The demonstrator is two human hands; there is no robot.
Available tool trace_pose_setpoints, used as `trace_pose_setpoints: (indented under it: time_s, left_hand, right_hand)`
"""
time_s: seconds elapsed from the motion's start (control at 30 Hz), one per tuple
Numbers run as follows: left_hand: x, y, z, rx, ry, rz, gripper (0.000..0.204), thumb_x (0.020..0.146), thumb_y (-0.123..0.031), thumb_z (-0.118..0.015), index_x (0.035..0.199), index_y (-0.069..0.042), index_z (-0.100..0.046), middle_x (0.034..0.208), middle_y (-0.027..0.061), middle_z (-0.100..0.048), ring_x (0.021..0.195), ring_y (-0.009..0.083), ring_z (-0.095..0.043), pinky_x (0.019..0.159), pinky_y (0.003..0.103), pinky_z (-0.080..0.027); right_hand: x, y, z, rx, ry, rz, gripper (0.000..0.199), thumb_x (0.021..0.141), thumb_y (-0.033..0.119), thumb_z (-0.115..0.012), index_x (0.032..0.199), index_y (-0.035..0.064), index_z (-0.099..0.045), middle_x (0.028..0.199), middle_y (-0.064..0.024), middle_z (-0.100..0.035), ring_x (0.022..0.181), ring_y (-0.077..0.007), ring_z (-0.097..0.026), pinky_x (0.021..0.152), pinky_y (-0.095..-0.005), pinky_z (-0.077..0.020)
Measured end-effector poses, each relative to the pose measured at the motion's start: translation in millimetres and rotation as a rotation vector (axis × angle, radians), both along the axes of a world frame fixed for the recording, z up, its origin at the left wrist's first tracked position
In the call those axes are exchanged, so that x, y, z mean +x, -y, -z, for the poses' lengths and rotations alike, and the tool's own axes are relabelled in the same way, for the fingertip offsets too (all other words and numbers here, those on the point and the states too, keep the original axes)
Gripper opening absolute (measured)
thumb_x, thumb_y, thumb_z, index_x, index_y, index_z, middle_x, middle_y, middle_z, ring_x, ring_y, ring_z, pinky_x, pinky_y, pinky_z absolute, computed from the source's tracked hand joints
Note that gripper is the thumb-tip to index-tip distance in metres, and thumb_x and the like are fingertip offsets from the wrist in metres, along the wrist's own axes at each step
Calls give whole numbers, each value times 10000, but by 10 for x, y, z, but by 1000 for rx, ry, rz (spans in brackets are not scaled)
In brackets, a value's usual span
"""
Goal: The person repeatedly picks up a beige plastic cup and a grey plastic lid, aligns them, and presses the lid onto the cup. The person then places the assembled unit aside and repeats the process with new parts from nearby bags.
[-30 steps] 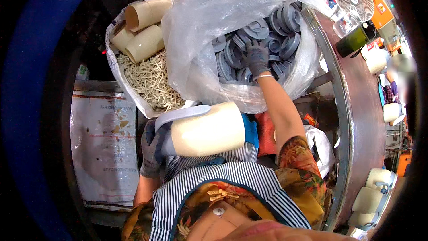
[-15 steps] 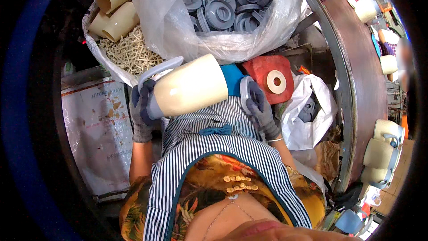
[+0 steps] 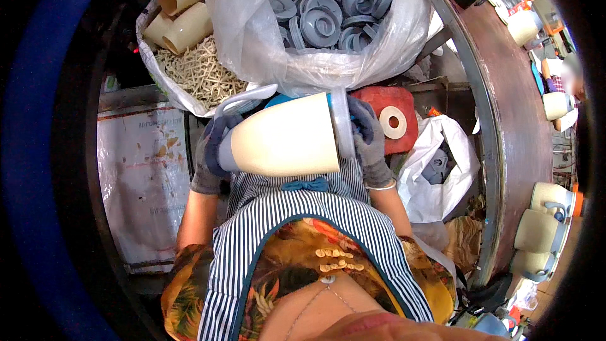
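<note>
Across my lap lies a cream jug body [image 3: 287, 137] with a grey collar and a long grey handle [image 3: 247, 97], tilted so its wide end faces right. My left hand [image 3: 211, 151], in a dark-and-grey glove, is closed round the grey collar at the narrow end. Against the wide end sits a round grey base ring [image 3: 342, 124], which my gloved right hand [image 3: 369, 139] grips from its outer side. The ring is at the rim of the body; whether it is seated cannot be told. Fingers of both hands are partly hidden.
Ahead, a clear plastic bag [image 3: 328, 66] holds many grey rings. Left of it, a sack [image 3: 148, 57] contains cream tubes [image 3: 189, 28] and scraps. A red piece with a cream washer [image 3: 392, 122], a white bag [image 3: 457, 170] and a brown table [image 3: 511, 120] with jugs stand right.
My right hand has brought the grey base ring left and up against the wide end of the jug body. The body has turned closer to level.
</note>
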State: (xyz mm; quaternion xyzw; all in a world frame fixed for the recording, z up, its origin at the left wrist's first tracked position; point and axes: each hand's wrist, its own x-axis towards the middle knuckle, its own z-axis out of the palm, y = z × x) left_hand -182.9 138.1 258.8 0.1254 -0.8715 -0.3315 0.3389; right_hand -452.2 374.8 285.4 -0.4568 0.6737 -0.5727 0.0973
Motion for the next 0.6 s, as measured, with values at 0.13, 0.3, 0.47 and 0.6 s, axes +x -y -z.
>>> trace_pose_setpoints:
  time_s: [0.13, 0.3, 0.47, 0.6]
  left_hand:
    - [-104, 78, -88, 483, 60, 15, 477, 858, -189, -664, 1261, 17, -515, 1121, 131, -633, 1040, 233, -622, 916, 355, -485]
    - [-271, 63, -283, 1357, -116, 130, 281, 973, -224, -527, 1134, 2, -573, 1067, 92, -640, 999, 192, -619, 880, 349, -497]
    - [-388, -100, -964, 550, 50, 202, 249, 922, -214, -554, 1072, -20, -596, 1055, 96, -642, 1010, 237, -621, 922, 389, -479]
    - [-463, -332, -1807, -529, 41, 587, 349, 774, -289, -647, 1033, -58, -607, 1079, 111, -632, 1047, 280, -607, 1002, 506, -414]
  right_hand:
    - [188, 59, -407, -67, -205, -24, 454, 773, 129, -635, 1215, 31, -612, 1217, -199, -575, 1129, -366, -560, 960, -431, -454]
    - [257, -37, -570, -37, -380, -37, 471, 760, 214, -661, 1194, 33, -631, 1206, -207, -573, 1090, -399, -559, 948, -473, -443]
    - [250, -117, -149, -85, -31, 72, 496, 868, 225, -623, 1308, 21, -522, 1268, -214, -556, 1186, -369, -536, 1009, -466, -420]
    - [455, 264, -201, -70, 969, -462, 425, 956, 228, -535, 1332, 36, -481, 1270, -132, -579, 1138, -271, -570, 986, -400, -467]
